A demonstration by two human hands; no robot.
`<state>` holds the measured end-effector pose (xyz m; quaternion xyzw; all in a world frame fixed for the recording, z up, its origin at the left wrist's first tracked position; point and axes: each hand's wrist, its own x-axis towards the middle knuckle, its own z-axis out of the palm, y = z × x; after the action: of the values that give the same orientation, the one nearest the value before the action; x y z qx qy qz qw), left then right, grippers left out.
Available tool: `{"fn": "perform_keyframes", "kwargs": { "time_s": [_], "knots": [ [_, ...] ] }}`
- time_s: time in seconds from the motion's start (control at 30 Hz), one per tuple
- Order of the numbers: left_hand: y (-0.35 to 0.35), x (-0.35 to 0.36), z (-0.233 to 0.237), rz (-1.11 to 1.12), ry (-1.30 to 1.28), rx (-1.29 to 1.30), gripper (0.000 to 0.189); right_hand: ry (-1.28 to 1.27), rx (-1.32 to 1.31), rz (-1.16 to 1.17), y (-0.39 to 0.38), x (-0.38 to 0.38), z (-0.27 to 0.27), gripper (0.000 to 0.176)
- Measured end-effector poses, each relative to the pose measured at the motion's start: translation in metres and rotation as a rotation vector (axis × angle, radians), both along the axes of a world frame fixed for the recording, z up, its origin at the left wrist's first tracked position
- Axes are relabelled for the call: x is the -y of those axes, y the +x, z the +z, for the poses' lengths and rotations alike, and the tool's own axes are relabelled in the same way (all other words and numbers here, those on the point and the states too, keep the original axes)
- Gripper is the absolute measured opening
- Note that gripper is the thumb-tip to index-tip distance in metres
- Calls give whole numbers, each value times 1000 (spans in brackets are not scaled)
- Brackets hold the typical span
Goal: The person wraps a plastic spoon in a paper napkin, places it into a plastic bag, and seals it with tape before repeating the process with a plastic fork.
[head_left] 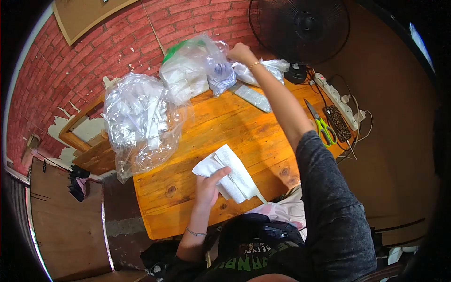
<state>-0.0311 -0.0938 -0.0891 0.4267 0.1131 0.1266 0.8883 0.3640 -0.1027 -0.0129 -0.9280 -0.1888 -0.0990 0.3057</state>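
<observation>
My left hand (210,185) grips a folded stack of white paper towels (230,171) above the near part of the table, thumb on top and fingers underneath. My right hand (242,54) is stretched to the far edge, fingers closed at the rim of a clear plastic bag (188,70) with white contents and a green patch. Its fingertips are partly hidden. Just below that hand lie a bluish plastic bundle (221,79) and a white plastic bag (270,70).
A large clear bag of white packets (136,115) sits at the left of the wooden table (202,136). A grey flat case (252,97), green-handled scissors (324,129), a leopard-print pouch (337,123) and a power strip (336,98) lie rightward. A black fan (300,28) stands behind.
</observation>
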Motion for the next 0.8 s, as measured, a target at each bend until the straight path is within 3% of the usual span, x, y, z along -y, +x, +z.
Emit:
{"fn": "perform_keyframes", "kwargs": {
  "time_s": [0.1,0.17,0.23,0.43,0.57,0.63,0.8],
  "knots": [
    [0,1,2,13,4,-3,36,-17,-336,192,-16,45,32,23],
    [1,2,1,27,1,-26,37,151,-210,369,-33,77,40,13],
    [1,4,1,42,11,-14,36,256,-6,475,-63,103,50,19],
    [5,26,14,106,44,61,32,720,-216,668,-233,167,72,15],
    [4,39,27,68,48,88,31,726,117,587,-300,195,52,5],
    [4,45,31,52,42,110,31,453,547,575,-312,212,38,15],
    [2,56,47,34,18,184,33,411,683,644,-340,225,5,23]
  ]
}}
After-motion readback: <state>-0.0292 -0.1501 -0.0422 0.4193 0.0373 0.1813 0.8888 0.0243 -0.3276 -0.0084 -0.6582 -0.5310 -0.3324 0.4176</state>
